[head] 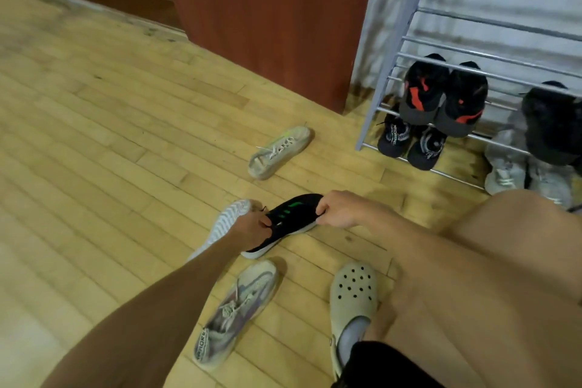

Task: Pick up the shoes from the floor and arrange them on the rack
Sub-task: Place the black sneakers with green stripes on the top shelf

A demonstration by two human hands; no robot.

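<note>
A black sneaker with green stripes [288,214] lies on the wooden floor, and both hands grip it. My left hand [252,225] pinches its near, open end. My right hand [341,209] pinches its far end. Partly behind my left arm lies a shoe turned over, showing a pale ridged sole [225,220]. A grey-purple sneaker [236,309] lies nearer to me. A dirty white sneaker [280,151] rests farther off. The metal shoe rack [409,41] stands at the right against the wall, holding several dark pairs.
A beige clog [354,296] is on a foot at the lower right, beside a bare knee. A reddish-brown cabinet [267,9] stands left of the rack. Pale grey sneakers [507,167] sit on the rack's lowest level. Wooden floor stretches to the left.
</note>
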